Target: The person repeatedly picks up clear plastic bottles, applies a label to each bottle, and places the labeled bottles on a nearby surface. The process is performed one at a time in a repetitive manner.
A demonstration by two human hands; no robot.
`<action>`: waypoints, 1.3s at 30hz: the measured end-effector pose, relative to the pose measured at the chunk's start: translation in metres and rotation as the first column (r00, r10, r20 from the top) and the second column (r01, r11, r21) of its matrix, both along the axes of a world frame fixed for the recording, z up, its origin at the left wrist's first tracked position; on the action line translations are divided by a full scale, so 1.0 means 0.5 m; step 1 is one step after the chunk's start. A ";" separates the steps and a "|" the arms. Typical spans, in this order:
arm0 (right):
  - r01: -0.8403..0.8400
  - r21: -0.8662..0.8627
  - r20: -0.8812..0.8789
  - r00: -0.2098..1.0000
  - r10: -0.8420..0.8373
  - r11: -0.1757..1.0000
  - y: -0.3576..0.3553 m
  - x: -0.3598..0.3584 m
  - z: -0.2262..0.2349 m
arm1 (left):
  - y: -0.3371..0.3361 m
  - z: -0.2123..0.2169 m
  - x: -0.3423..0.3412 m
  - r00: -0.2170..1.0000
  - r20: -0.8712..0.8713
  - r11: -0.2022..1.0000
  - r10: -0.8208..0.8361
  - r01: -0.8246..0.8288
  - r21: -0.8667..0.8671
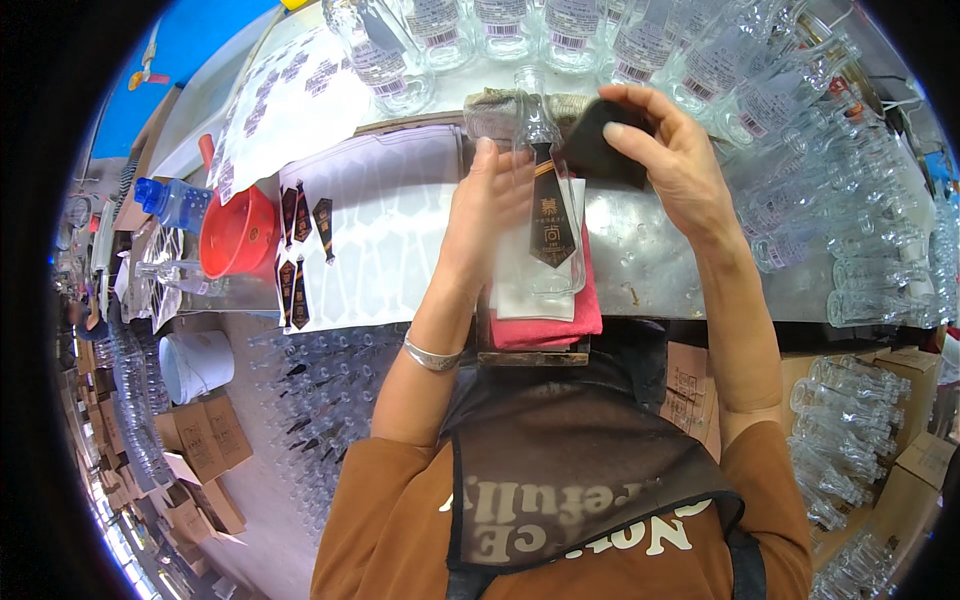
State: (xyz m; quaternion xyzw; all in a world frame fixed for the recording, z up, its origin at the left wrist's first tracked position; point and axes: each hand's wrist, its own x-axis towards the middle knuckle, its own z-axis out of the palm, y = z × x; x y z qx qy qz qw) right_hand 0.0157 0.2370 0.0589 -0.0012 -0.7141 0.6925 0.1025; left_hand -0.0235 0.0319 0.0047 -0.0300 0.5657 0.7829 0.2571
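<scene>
Bottle [549, 205] on the cloth [556, 331], mid counter [640, 250] | sticker sheet [385, 225] to its left | bowl [224, 256] left of the sheet | more bottles [505, 30] behind and to the right | bucket [196, 366] lower down, on the left

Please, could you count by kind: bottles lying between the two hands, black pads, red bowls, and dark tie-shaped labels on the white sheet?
Bottle between left hand and right hand: 1
Black pad: 1
Red bowl: 1
Tie-shaped labels on white sheet: 5
Total: 8

Brown short-sleeved shirt [375, 520], white lettering [657, 537]; sheer dark apron [600, 470]; silver bangle [432, 356], left wrist [440, 333].
</scene>
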 end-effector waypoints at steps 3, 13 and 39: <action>0.017 0.307 -0.066 0.998 0.004 0.952 -0.007 -0.037 0.002 | 0.003 0.005 0.015 1.000 -0.001 1.000 0.017 -0.017 0.008; 0.137 0.531 -0.263 0.965 0.010 0.836 -0.025 -0.086 0.025 | -0.006 0.006 0.017 1.000 -0.016 1.000 -0.006 0.005 -0.023; 0.258 0.251 -0.186 0.959 -0.216 0.933 -0.010 -0.060 -0.008 | 0.015 -0.004 -0.034 0.993 -0.096 0.995 -0.069 0.062 -0.073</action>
